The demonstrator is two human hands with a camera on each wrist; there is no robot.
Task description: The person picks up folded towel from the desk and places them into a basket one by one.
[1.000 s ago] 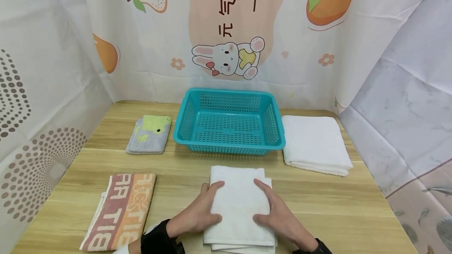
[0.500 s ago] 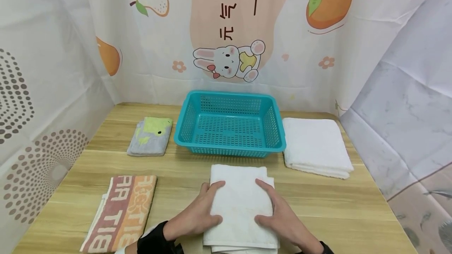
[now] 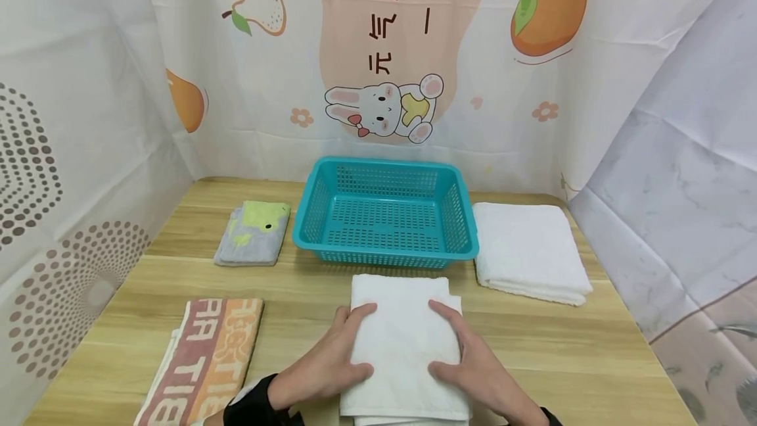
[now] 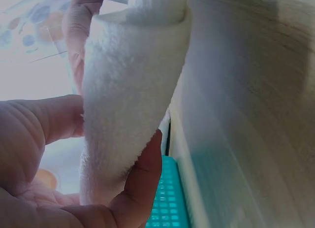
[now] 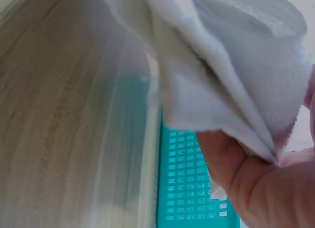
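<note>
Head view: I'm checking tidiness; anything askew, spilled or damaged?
The folded white terry towel in front of the teal plastic basket looks askew: lower layers jut past the top at right and near edges. The rabbit print on the white fabric backdrop lies sideways. No spill or damage shows.

In the head view, the bottom edge crops the striped towel (image 3: pixel 204 357) at seven o'clock and the held white towel (image 3: pixel 402 354) at six. We lose several fingers of the left hand (image 3: pixel 331 360) and right hand (image 3: pixel 467 360) behind that cloth. In both wrist views, we see the basket (image 5: pixel 177 188) cut off towards six, the counter (image 5: pixel 59 124) blurred.
</note>
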